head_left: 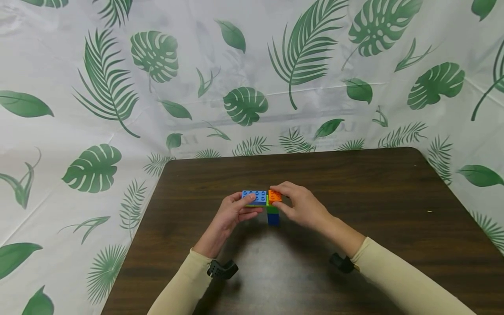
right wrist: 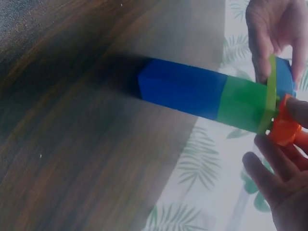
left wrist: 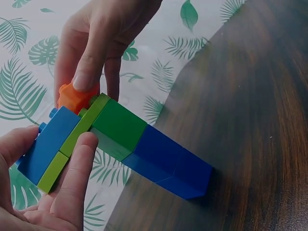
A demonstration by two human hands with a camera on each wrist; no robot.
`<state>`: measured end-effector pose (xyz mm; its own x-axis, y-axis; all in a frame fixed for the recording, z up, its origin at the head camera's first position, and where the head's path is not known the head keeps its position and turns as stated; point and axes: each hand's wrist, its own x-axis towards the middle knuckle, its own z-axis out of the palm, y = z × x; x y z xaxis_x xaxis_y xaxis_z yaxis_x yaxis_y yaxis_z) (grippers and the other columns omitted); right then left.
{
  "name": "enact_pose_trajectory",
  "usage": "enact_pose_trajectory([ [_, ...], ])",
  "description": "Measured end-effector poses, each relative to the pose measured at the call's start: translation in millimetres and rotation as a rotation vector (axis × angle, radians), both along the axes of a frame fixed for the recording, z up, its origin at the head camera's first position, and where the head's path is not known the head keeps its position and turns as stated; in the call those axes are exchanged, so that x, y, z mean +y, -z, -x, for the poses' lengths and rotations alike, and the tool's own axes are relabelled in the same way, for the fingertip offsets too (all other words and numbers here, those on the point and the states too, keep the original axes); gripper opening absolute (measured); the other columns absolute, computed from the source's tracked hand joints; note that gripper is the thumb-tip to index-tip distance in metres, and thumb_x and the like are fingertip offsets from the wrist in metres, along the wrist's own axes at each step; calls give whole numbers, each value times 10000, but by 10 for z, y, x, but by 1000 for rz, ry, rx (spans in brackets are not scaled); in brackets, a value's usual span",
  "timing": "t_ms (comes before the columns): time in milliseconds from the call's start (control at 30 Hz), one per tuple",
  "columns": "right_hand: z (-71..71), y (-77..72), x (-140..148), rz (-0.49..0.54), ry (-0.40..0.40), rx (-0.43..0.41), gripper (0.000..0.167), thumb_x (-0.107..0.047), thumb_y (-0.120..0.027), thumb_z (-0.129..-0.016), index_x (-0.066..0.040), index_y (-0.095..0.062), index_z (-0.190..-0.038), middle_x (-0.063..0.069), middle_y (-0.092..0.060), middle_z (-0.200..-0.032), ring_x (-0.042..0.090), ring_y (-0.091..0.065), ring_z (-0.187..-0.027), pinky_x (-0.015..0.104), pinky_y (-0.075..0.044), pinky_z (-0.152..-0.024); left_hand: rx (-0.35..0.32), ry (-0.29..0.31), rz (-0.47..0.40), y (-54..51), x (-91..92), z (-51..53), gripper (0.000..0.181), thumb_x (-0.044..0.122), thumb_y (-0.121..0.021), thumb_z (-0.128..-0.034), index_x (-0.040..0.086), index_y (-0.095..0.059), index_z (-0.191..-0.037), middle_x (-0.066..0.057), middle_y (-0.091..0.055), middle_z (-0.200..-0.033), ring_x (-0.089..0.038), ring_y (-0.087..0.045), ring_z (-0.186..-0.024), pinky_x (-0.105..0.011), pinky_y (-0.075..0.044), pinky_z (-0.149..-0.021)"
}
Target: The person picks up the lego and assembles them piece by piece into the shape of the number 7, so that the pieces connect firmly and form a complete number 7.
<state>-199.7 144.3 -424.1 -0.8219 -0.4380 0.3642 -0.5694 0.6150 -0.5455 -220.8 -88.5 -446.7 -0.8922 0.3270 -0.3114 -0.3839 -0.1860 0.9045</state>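
A tower of building bricks stands upright on the table: dark blue bricks [left wrist: 168, 161] at the bottom, a green brick [left wrist: 118, 126] above them, and thin lime-green plates [left wrist: 72, 139] across the top. On the lime layer, left of the tower, lies a lighter blue brick [head_left: 258, 198]. My left hand [head_left: 232, 213] pinches that blue brick and the lime plates, thumb above and fingers below. Between thumb and fingers my right hand [head_left: 306, 206] holds an orange brick [head_left: 274, 196], tilted over the lime studs beside the blue brick. Some studs show in the gap under it.
The dark wooden table [head_left: 299, 280] extends around the tower on every side. Behind it hangs a white sheet [head_left: 204, 52] with green leaf prints. Black wrist straps [head_left: 222, 269] sit at both sleeves.
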Motion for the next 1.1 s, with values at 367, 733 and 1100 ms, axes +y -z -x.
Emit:
enact_pose_trajectory([
  [367, 12, 26, -52, -48, 24, 31, 424, -198, -764, -874, -72, -648, -1262, 7, -643, -1119, 173, -640, -912, 356, -547, -840, -13, -8, -22, 19, 4, -2, 490, 238, -720, -911, -11, -518, -1281, -262, -638, -1188, -279, -723, -880, -316, -569, -735],
  [733, 5, 29, -58, -73, 38, 41, 422, -221, -761, -878, -89, -656, -1265, 2, -641, -1103, 184, -641, -854, 336, -553, -788, -20, -17, -19, 17, 6, -9, 494, 241, -725, -906, -5, -521, -1284, -229, -665, -1150, -276, -724, -878, -310, -569, -726],
  [1100, 13, 24, -74, -115, 49, 75, 410, -224, -773, -867, -104, -674, -1246, -19, -628, -1069, 116, -593, -792, 295, -543, -744, -13, -13, -24, 12, 7, -16, 470, 230, -712, -919, -8, -518, -1274, -215, -677, -1122, -276, -725, -872, -306, -568, -724],
])
